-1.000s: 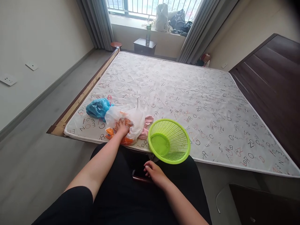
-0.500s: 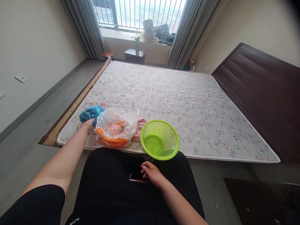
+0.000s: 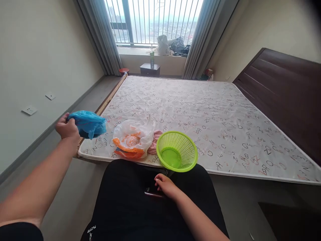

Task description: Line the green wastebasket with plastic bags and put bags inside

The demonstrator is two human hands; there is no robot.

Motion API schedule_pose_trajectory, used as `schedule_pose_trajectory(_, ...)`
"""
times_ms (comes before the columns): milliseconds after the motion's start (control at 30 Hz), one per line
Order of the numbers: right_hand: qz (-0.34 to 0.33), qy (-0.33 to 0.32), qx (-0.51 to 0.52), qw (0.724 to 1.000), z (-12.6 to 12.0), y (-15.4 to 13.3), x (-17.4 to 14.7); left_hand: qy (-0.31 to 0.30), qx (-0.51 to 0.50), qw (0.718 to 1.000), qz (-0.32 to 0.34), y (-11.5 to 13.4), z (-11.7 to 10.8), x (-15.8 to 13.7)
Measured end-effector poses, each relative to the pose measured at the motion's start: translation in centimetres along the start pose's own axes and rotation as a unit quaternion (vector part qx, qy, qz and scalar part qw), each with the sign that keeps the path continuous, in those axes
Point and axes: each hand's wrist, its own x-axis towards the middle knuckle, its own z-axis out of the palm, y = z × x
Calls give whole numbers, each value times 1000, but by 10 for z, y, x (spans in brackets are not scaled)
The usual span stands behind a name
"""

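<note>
My left hand [image 3: 67, 126] is closed on one end of a crumpled blue plastic bag [image 3: 89, 124] and holds it up at the left of the mattress. Something dark shows through the lower part of the bag; I cannot make out what. My right hand [image 3: 165, 185] rests on my lap with its fingers loosely curled and nothing visible in them. Just under it lies a dark, flat, shiny-edged object [image 3: 153, 193], perhaps a phone. Near the mattress's front edge sit a white and orange plastic bag [image 3: 134, 139], a pink cloth [image 3: 154, 142] and a green plastic basket [image 3: 177, 152].
The bare mattress [image 3: 200, 110] printed with letters spreads ahead, its wooden bed frame [image 3: 110, 95] along the left and a dark headboard [image 3: 283, 77] at the right. Beyond stands a small nightstand [image 3: 149, 69] with a green bottle [image 3: 152, 59], below the windowsill.
My left hand has lifted the blue plastic bag off the mattress and drawn it left, toward me. My right hand stays on my lap. The view has shifted slightly.
</note>
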Motion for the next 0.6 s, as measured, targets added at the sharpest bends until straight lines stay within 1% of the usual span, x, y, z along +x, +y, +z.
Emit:
schedule_pose_trajectory(67, -29, -12, -38, 999, 2, -5, -1, 26, -63, 997, -36, 24, -24, -9)
schedule_pose_trajectory(133, -78, -8, -65, 995, 6, -17, -3, -2, -118, 992, -53, 48, -46, -31)
schedule_pose_trajectory(167, -114, 2, -74, 991, 9, -27, -6, -22, -130, 990, -59, 60, -56, -46)
schedule_pose_trajectory(233, -208, 31, -79, 974, 19, -55, -15, -49, -114, 990, -72, 84, -74, -83)
schedule_pose_trajectory(300, -303, 22, -61, 951, 32, -93, -28, -80, -99, 989, -75, 108, -85, -125)
schedule_pose_trajectory(333, -345, 11, -54, 937, 39, -112, -35, -107, -96, 985, -95, 119, -88, -147)
schedule_pose_trajectory(400, -420, -7, -60, 906, 51, -147, -47, -157, -104, 967, -171, 139, -88, -188)
schedule_pose_trajectory(433, -435, -8, -61, 898, 55, -161, -52, -174, -117, 954, -212, 147, -86, -206)
schedule_pose_trajectory(500, -411, -2, -55, 910, 57, -176, -57, -224, -141, 927, -267, 158, -82, -233)
schedule_pose_trajectory(533, -388, 3, -45, 921, 54, -178, -58, -252, -149, 917, -272, 160, -79, -241)
schedule_pose_trajectory(600, -341, 13, 9, 940, 42, -174, -61, -298, -148, 910, -248, 158, -77, -246)
